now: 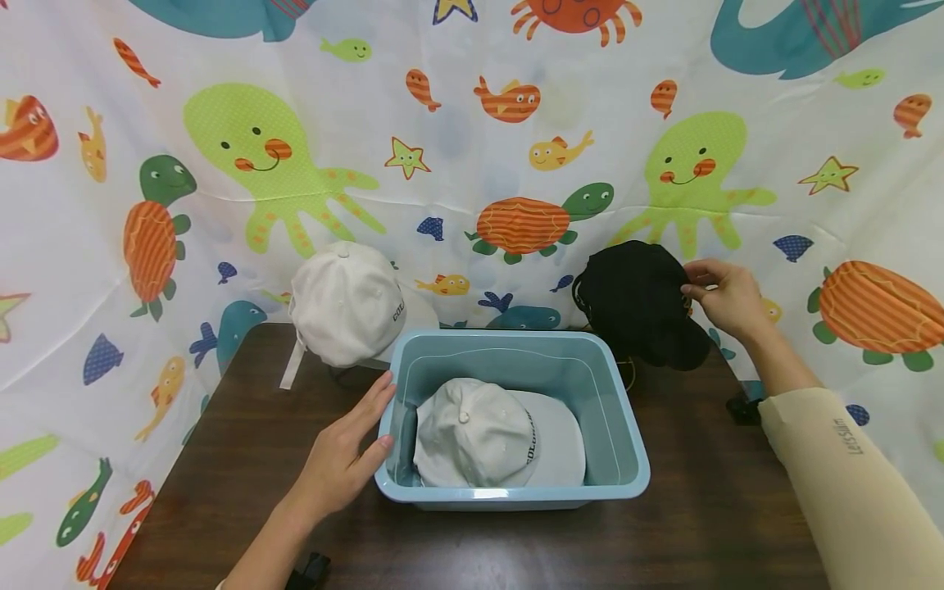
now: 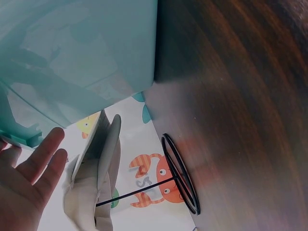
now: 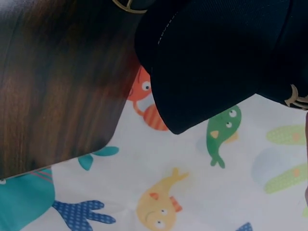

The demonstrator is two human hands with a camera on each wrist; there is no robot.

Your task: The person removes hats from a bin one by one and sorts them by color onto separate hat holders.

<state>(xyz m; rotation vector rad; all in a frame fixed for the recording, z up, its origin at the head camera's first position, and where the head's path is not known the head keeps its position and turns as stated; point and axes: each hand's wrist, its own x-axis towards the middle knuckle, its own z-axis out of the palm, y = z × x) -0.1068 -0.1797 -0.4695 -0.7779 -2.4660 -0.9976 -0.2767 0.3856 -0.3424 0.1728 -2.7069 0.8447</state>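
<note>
"At the far right, what's the right hand (image 1: 726, 299) doing?"

"Its bent fingers meet the black baseball cap (image 1: 634, 299); I can't tell whether they pinch it. The left hand (image 1: 341, 455) grips nothing, fingers extended against the left rim of the blue plastic bin (image 1: 516, 494)."

"How would the cap handle?"

"Probably light, soft-crowned, stiffer at the brim (image 1: 689, 344); I'd grasp there."

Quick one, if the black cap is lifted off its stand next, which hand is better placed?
Likely the right hand: its thumb and index finger are already at the side of the black cap, while the left hand is at the far side of the blue bin.
</note>
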